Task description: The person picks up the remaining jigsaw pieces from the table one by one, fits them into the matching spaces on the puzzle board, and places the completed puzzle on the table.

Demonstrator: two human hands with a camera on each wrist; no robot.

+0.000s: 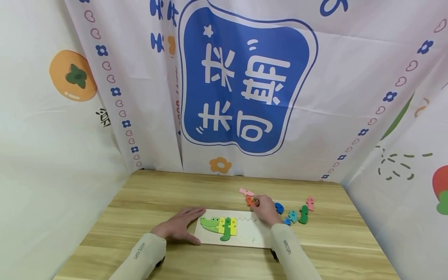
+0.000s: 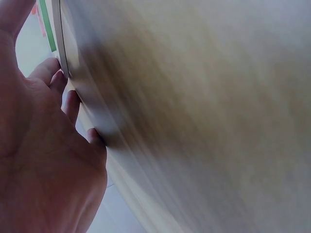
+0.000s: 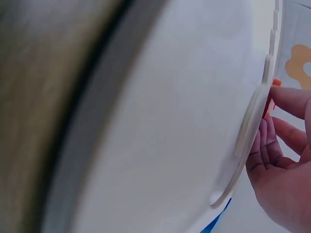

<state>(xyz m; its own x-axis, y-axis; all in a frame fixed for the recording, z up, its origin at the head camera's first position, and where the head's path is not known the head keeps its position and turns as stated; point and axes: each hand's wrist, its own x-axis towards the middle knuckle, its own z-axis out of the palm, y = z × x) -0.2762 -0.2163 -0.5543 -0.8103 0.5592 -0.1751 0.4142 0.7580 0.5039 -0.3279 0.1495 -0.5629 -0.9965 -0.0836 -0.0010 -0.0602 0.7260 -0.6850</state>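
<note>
1. Orange piece (image 1: 249,201), lower frame, right of centre: the right hand (image 1: 266,210) pinches it; a slack grip could drop it.
2. White board (image 1: 257,235), lower centre: the spread left hand (image 1: 180,226) touches its left edge; light contact could let it slide.
3. Pink piece (image 1: 246,192), just above: fingers could knock it.

The pale board (image 1: 257,235) lies flat, with the left hand (image 1: 181,225) touching its left end. On it sit a green crocodile head (image 1: 210,224), facing left, then a yellow piece (image 1: 221,225), a green piece with a leg (image 1: 227,230), and another yellow piece (image 1: 234,227), side by side. A small orange piece (image 1: 249,201), just past the board's far edge, seems pinched by the right hand (image 1: 266,210).
</note>
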